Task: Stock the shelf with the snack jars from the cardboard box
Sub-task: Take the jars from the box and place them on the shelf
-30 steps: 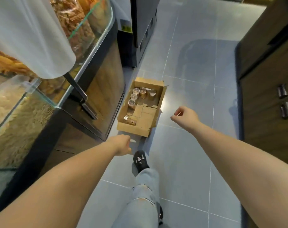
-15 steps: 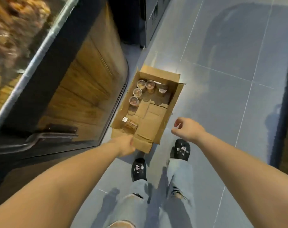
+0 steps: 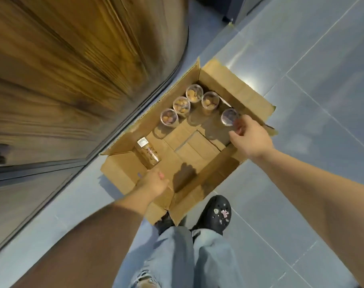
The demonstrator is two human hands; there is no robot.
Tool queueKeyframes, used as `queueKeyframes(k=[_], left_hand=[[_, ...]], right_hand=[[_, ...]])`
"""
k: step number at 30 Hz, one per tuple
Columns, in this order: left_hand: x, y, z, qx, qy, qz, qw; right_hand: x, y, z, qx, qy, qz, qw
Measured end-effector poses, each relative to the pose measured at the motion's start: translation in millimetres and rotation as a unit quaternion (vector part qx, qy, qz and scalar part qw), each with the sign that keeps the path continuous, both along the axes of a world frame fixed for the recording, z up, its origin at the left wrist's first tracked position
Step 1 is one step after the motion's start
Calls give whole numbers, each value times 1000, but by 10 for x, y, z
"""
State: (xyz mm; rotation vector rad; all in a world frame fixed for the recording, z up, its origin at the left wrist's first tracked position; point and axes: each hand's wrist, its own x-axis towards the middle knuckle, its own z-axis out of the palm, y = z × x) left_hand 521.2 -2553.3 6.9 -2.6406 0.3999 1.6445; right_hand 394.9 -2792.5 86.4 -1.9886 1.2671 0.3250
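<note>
An open cardboard box (image 3: 237, 88) lies on the floor beside the wooden cabinet. Four clear snack jars stand upright at its far end; the nearest-left one (image 3: 169, 117) shows snacks through its lid. Another jar (image 3: 148, 154) lies on its side at the box's near left. My right hand (image 3: 249, 138) reaches in from the right, and its curved fingers touch the rim of the right-hand upright jar (image 3: 228, 117); motion blur hides any firm grip. My left hand (image 3: 154, 182) hovers loosely curled over the box's near flap, just short of the lying jar, holding nothing.
A wooden cabinet front (image 3: 73, 80) with a dark metal base rail fills the left side, close against the box. Grey floor tiles (image 3: 301, 69) spread to the right. My black shoes (image 3: 215, 215) and jeans stand at the box's near corner.
The view has dropped closer to the box. My right hand moved forward into the box to the right-hand jar. My left hand advanced over the near flap towards the lying jar.
</note>
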Motion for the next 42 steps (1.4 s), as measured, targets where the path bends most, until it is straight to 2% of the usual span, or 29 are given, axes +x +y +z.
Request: queueKeyframes(k=[3, 5, 8, 10, 14, 18, 22, 24, 28, 33, 37, 42], left_hand=[[-21, -29, -523, 30, -12, 110, 993], [7, -15, -840, 44, -55, 174, 982], [95, -16, -1197, 51, -134, 274, 951], [183, -63, -1383, 55, -163, 343, 924], [367, -156, -1796, 40, -217, 414, 883], [418, -213, -2074, 9, -247, 448, 859], [440, -301, -2010, -18, -203, 488, 849], [409, -326, -1842, -18, -158, 496, 854], [224, -374, -1170, -49, -60, 447, 891], [55, -373, -63, -134, 19, 302, 944], [-61, -342, 958, -185, 16, 249, 951], [-295, -155, 2207, -256, -8, 265, 930]], right_hand=[[137, -75, -627, 18, -5, -39, 999], [269, -70, -1059, 37, -11, -147, 988], [459, -110, -1587, 39, 39, -354, 934], [522, -151, -1841, 49, 59, -417, 906], [554, -245, -2206, -2, 61, -424, 903], [584, -278, -2416, -42, 44, -445, 893], [498, -201, -2409, -45, 10, -414, 909], [445, -102, -2278, -38, -3, -400, 916], [355, 181, -1753, -19, -27, -356, 934], [181, 514, -801, -9, -75, -302, 950], [-43, 684, 90, -4, -92, -281, 955], [-399, 785, 1151, -11, -152, -205, 967]])
